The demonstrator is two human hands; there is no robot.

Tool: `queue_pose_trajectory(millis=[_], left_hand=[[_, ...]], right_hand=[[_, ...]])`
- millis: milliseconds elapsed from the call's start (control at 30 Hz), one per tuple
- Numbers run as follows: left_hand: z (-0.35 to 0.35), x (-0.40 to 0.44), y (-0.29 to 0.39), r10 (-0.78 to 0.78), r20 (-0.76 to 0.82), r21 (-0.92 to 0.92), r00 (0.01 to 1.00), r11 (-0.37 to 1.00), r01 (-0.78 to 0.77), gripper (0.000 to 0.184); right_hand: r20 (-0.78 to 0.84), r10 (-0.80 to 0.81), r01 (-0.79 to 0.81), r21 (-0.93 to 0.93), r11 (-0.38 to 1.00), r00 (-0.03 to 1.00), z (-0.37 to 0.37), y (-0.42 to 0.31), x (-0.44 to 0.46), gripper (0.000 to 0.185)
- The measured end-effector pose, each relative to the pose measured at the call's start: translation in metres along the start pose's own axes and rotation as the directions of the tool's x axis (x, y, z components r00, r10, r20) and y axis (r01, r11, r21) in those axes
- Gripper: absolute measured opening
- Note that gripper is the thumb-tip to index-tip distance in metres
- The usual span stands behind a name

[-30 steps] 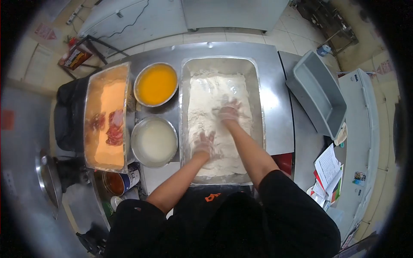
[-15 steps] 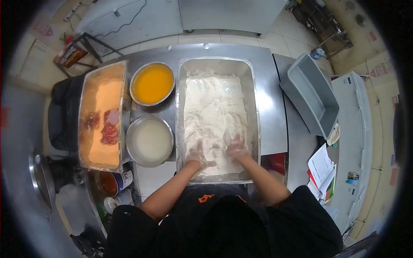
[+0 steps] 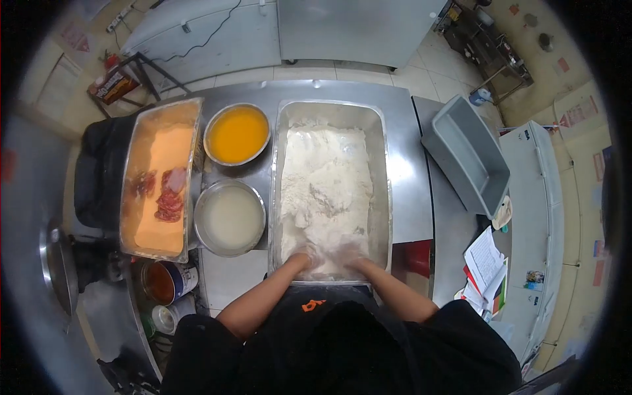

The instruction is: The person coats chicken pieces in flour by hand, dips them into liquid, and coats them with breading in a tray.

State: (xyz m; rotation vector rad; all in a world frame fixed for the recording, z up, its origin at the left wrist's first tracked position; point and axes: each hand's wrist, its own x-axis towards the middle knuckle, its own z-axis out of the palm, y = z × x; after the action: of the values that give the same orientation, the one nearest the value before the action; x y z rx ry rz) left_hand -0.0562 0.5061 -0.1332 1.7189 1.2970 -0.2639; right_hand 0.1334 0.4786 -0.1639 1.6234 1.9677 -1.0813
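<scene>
While the motion-blurred left hand (image 3: 305,253) and right hand (image 3: 353,253) are side by side at the near end of a deep, rectangular, brushed-steel tray (image 3: 378,164), the step in hand seems to be working the off-white, flour-like powder (image 3: 329,168) inside it. Whether the fingers are spread or together, or close on anything, I cannot tell through the blur. Any further move, I judge, calls for flat, even pressure and wrists kept clear of the tray's near rim.

The powder covers most of the tray's floor: fine and dry-looking, smooth toward the far end, crumbled into a low, cracked ridge nearer the hands. Just left of the tray are two round, shiny steel bowls, the farther one (image 3: 237,162) holding glossy orange-yellow liquid, the nearer one (image 3: 199,217) a cloudy, whitish liquid. Beyond them, farther left of the tray, a long rectangular tub (image 3: 195,151) contains soft, pale-orange powder and moist-looking, marbled red meat slices (image 3: 170,201). Well to the tray's right, an angular grey plastic bin (image 3: 446,163) stands tilted, its smooth walls flaring toward the opening.
</scene>
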Motion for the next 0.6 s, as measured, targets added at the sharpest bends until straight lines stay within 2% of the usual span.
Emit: queue_pose_trajectory(millis=[33, 67, 100, 133, 167, 200, 233, 267, 300, 367, 400, 467, 500, 533, 567, 600], left_hand=[[0.006, 0.006, -0.003, 0.040, 0.026, 0.065, 0.999, 0.997, -0.041, 0.046], [0.000, 0.006, -0.010, 0.212, -0.019, -0.022, 0.977, 0.977, -0.212, 0.039], [-0.009, 0.007, -0.016, 0.371, -0.079, -0.099, 0.925, 0.921, -0.378, 0.033], [-0.018, 0.003, -0.006, 0.156, -0.015, -0.423, 0.988, 0.894, -0.148, 0.027], [-0.026, -0.001, 0.004, -0.067, 0.051, -0.694, 0.996, 0.716, 0.083, 0.021], [-0.026, -0.009, 0.004, -0.070, 0.062, -0.692, 0.996, 0.716, 0.093, 0.021], [-0.029, -0.015, 0.005, -0.050, -0.029, -0.185, 0.998, 0.982, 0.044, 0.020], [-0.028, -0.015, 0.006, -0.011, -0.066, 0.105, 0.998, 0.994, 0.017, 0.020], [-0.027, -0.016, 0.007, 0.029, -0.103, 0.387, 0.994, 0.922, 0.014, 0.020], [-0.007, -0.022, 0.005, 0.136, 0.024, 0.563, 0.990, 0.817, -0.126, 0.023], [-0.006, -0.020, 0.006, 0.134, 0.024, 0.561, 0.991, 0.818, -0.124, 0.023], [-0.010, -0.014, 0.009, 0.136, 0.139, 0.245, 0.981, 0.955, -0.167, 0.033], [-0.019, -0.008, 0.009, 0.152, 0.187, 0.077, 0.971, 0.983, -0.169, 0.038], [-0.038, -0.007, 0.015, 0.149, 0.184, 0.079, 0.972, 0.983, -0.166, 0.038], [-0.069, -0.016, 0.028, 0.098, 0.089, 0.084, 0.991, 0.991, -0.106, 0.041], [-0.098, -0.025, 0.042, 0.045, -0.002, 0.082, 0.999, 0.996, -0.045, 0.045]], right_hand=[[-0.013, 0.126, -0.118, 0.266, 0.957, 0.992, -0.033, -0.016, -0.026, 0.046], [-0.026, 0.253, -0.198, 0.547, 0.813, 0.967, -0.071, -0.036, -0.055, 0.044], [-0.039, 0.373, -0.215, 0.761, 0.612, 0.927, -0.111, -0.058, -0.086, 0.043], [-0.045, 0.392, -0.179, 0.838, 0.515, 0.919, -0.119, -0.053, -0.090, 0.041], [-0.052, 0.411, -0.135, 0.901, 0.412, 0.910, -0.127, -0.048, -0.094, 0.039], [-0.052, 0.454, -0.036, 0.983, 0.182, 0.889, -0.127, -0.040, -0.100, 0.035], [-0.047, 0.458, -0.039, 0.984, 0.176, 0.888, -0.111, -0.023, -0.094, 0.035], [-0.119, 0.173, -0.078, 0.558, 0.826, 0.978, -0.085, -0.001, -0.076, 0.034], [0.045, -0.084, 0.091, -0.190, 0.977, 0.995, -0.061, 0.016, -0.061, 0.034], [-0.005, -0.154, 0.151, -0.169, 0.974, 0.988, -0.017, -0.008, -0.033, 0.041], [-0.002, -0.155, 0.153, -0.170, 0.974, 0.988, -0.029, -0.020, -0.031, 0.041], [0.255, -0.083, 0.055, 0.113, 0.992, 0.963, -0.085, -0.055, -0.057, 0.042], [0.088, 0.071, -0.093, 0.283, 0.955, 0.994, -0.107, -0.064, -0.082, 0.046], [0.040, 0.042, -0.053, 0.352, 0.934, 0.998, -0.127, -0.061, -0.090, 0.051], [-0.005, 0.019, -0.015, 0.421, 0.907, 1.000, -0.145, -0.052, -0.089, 0.056], [-0.005, 0.033, -0.033, 0.033, 0.999, 0.999, -0.138, -0.030, -0.066, 0.058]])
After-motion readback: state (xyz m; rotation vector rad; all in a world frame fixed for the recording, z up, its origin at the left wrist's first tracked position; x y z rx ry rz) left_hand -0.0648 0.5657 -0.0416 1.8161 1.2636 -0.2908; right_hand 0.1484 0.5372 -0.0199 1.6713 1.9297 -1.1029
